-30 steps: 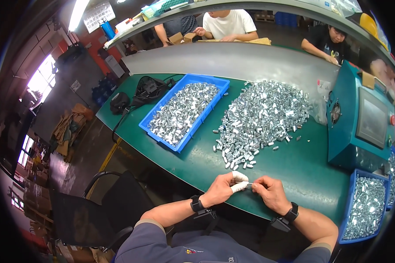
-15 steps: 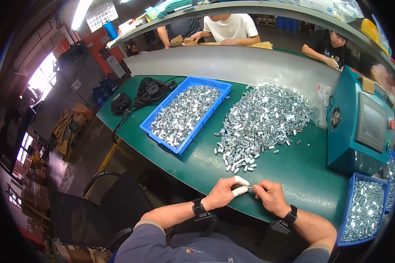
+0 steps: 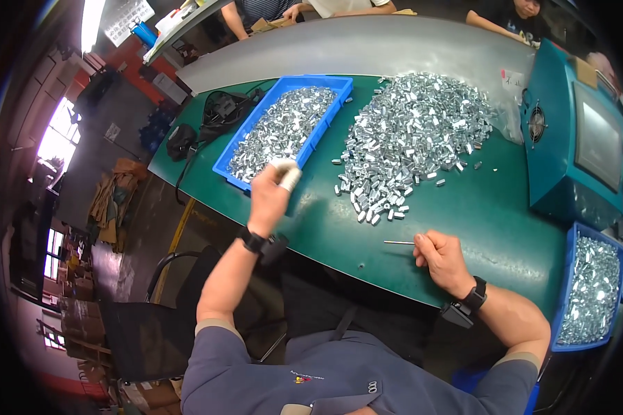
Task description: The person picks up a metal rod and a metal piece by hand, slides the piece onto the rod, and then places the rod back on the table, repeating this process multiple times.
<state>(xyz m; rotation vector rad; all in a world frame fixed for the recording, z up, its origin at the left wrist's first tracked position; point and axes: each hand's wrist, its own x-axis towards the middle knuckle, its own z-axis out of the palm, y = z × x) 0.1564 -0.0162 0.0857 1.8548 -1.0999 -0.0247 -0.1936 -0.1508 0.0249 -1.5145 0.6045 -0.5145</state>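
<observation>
My left hand, with white covers on its thumb and a finger, is over the near end of a blue tray. Its fingers are curled together, and anything between them is hidden. The tray holds many small shiny metal hex pieces. Above the green table's front part, my right hand pinches a thin metal rod that points left; its visible length is bare. Beyond the rod lies a large heap of the same metal pieces, its loose near end closest to my right hand.
A teal machine with a screen stands at the right. Below it is another blue tray full of metal pieces. A black bag lies left of the first tray. A grey panel borders the table's back, with people beyond it.
My hands have parted. The left one has moved left and away from me to the tray, letting go of the rod's end. The right keeps the rod and has risen a little in view.
</observation>
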